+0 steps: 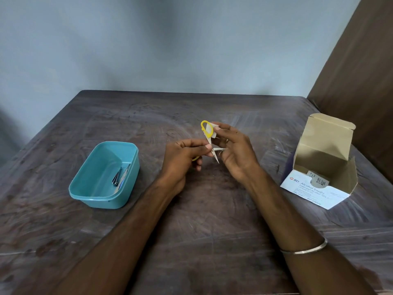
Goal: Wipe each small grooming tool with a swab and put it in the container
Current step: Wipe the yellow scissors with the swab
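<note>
Above the table's (212, 209) middle, the left hand (180, 158) pinches small yellow-handled scissors (209, 138), light, stiff, sharp-tipped, blades spread, best held by handles, while right hand (236, 152) fingertips pinch the swab (213, 130) there.

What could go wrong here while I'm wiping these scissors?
The scissors are open in midair, with bare blade tips right beside the right hand, so a slip might nick a finger. The left hand pinches them only near the pivot, so they could twist or drop onto the table instead of the container.
</note>
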